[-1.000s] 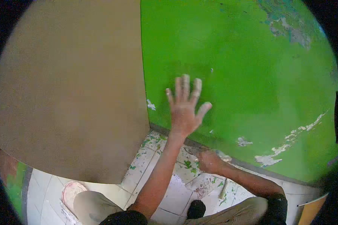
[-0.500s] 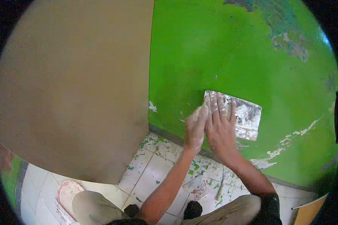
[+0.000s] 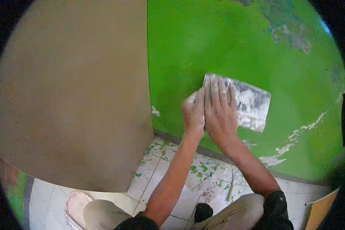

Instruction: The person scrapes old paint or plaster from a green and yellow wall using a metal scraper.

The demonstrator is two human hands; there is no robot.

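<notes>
"Plate (image 3: pixel 253 105), smeared white: where now?"
"Against green wall (image 3: pixel 226 42), farther up than last frame."
"Grip?"
"Pressed by right hand (image 3: pixel 221 109), open, fingers nearly together, hiding left part. At left edge, left hand (image 3: pixel 194 111), curled; can't tell what's pinched."
"Around?"
"Brown panel (image 3: pixel 73 92) left, green flakes (image 3: pixel 199 174) on near floor (image 3: pixel 159 168), round tub (image 3: pixel 76 203) near left, partly blocked by knee (image 3: pixel 99 212)."

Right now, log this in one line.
left hand: beside right hand | right hand: flat on smeared plate | plate: at green wall | floor: green flakes
</notes>
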